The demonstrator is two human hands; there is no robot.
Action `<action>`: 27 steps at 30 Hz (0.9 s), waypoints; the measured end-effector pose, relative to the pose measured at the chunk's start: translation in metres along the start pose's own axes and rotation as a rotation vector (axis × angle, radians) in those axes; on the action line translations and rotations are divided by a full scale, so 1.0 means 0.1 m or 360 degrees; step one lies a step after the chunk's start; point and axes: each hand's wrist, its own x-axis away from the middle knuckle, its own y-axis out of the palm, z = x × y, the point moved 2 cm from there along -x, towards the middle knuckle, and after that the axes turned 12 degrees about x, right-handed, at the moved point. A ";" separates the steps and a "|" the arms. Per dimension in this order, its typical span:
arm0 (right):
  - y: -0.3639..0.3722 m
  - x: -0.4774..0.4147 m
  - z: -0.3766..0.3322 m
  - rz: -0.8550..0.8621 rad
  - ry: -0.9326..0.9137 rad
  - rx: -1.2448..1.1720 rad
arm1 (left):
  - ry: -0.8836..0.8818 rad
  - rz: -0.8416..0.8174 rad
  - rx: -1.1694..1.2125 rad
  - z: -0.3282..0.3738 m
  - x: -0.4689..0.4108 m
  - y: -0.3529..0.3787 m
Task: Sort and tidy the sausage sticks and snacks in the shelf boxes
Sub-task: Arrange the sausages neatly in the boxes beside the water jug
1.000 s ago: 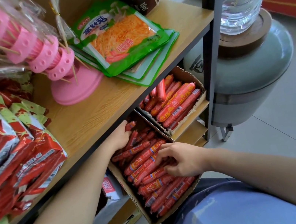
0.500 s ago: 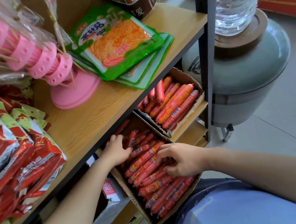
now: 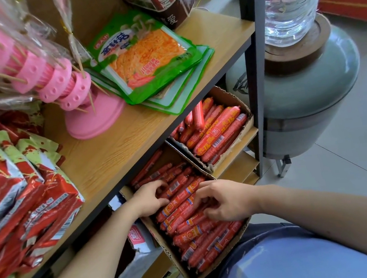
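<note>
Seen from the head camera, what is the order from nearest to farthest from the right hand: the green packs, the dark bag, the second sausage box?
1. The second sausage box, just beyond the right hand.
2. The green packs, on the upper shelf.
3. The dark bag, behind them.

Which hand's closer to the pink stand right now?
Left. The left hand is at the box's left side, below the shelf holding the pink stand; the right hand is farther right, on the sausages mid-box.

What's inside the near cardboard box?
Red sausage sticks, lying roughly parallel, fill most of the near box. Left hand and right hand cover part of the top layer; lower layers are hidden.
</note>
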 end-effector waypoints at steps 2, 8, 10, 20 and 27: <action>0.00 0.00 0.00 0.0005 -0.0008 0.0003 | 0.0006 0.0174 -0.0036 -0.04 -0.04 -0.01; 0.02 0.00 0.01 0.0026 -0.0003 -0.0005 | 0.0037 0.0403 -0.0230 -0.03 -0.14 -0.02; 0.03 0.00 0.01 0.0033 0.0000 -0.0016 | 0.0024 0.0377 -0.0337 0.00 -0.17 0.00; 0.03 -0.01 0.05 0.0035 -0.0001 -0.0032 | -0.0096 0.0447 0.0019 0.08 -0.21 -0.09; 0.01 -0.02 0.07 0.0014 -0.0008 -0.0030 | -0.0266 0.0663 0.0052 0.18 -0.13 -0.20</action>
